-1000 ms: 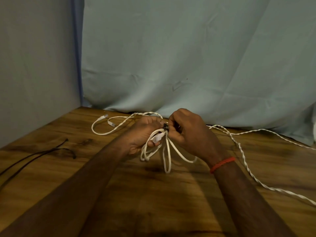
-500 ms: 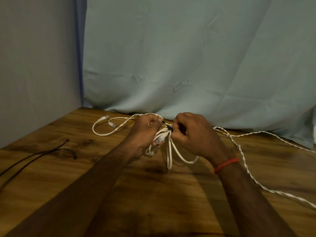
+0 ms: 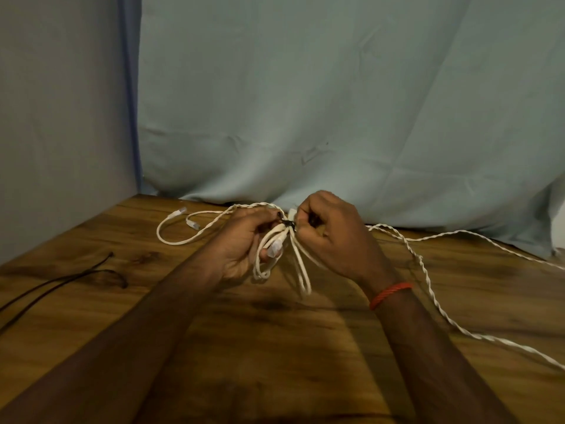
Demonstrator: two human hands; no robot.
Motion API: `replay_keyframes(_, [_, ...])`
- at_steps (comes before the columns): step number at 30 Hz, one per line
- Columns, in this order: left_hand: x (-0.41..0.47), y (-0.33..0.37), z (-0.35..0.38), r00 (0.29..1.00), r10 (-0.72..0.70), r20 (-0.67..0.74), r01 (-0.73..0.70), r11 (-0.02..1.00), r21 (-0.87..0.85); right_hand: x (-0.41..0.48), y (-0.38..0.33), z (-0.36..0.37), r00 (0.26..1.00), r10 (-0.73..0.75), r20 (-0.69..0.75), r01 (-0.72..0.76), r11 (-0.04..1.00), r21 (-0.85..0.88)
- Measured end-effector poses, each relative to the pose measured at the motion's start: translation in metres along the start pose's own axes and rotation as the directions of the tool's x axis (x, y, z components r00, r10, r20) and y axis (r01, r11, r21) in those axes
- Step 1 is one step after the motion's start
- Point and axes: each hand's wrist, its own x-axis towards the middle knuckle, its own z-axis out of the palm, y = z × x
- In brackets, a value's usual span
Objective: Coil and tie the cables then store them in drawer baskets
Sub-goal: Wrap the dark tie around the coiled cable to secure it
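Pinching a black tie (image 3: 288,223) at the waist of the coiled white cable (image 3: 276,237), both hands are working just above the tabletop (image 3: 275,347), near its far edge. The left hand (image 3: 238,243) is curling round the loops on its side, with a clear plug end poking out beside the palm. The right hand (image 3: 331,237) is closing its fingers (image 3: 307,209) on the tie and the gathered strands (which fingertip is holding the tie's end is hidden).

The bundle is looking light and floppy, with thin loops drooping below the hands, so it is likely going to spring open if the waist is released before the tie is cinched. The safest hold is probably at that waist, not on the dangling loops or the plug.

A loose white cable (image 3: 175,243), a twisted white cable (image 3: 428,270) and a black cable (image 3: 76,272) are lying on the tabletop, and no drawer basket is showing.
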Motion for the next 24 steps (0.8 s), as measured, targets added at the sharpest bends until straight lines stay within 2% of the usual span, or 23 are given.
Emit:
replay_keyframes(4, [-0.003,0.004,0.008,0.979,-0.181,0.096,0.194,0.971,-0.143,-0.004,0.001,0.009,0.998,-0.021,-0.065,0.019,0.999,-0.042])
replay_keyframes(9, [-0.01,0.01,0.012,0.951,-0.224,0.215,0.269,0.941,-0.208,-0.009,-0.005,0.02,0.996,0.095,0.003,-0.091,0.955,0.281])
replay_keyframes(15, [-0.014,0.012,0.015,0.97,-0.194,0.143,0.232,0.914,-0.334,-0.011,-0.008,0.025,0.966,0.259,0.015,-0.235,0.85,0.471])
replay_keyframes(21, [-0.012,0.009,0.017,0.991,-0.128,0.038,0.134,0.937,-0.323,-0.009,-0.007,0.027,0.98,0.171,-0.1,-0.131,0.938,0.322])
replay_keyframes(24, [-0.01,0.009,0.018,0.997,-0.077,-0.009,0.072,0.967,-0.244,-0.009,-0.007,0.026,0.972,0.176,-0.156,-0.118,0.938,0.327])
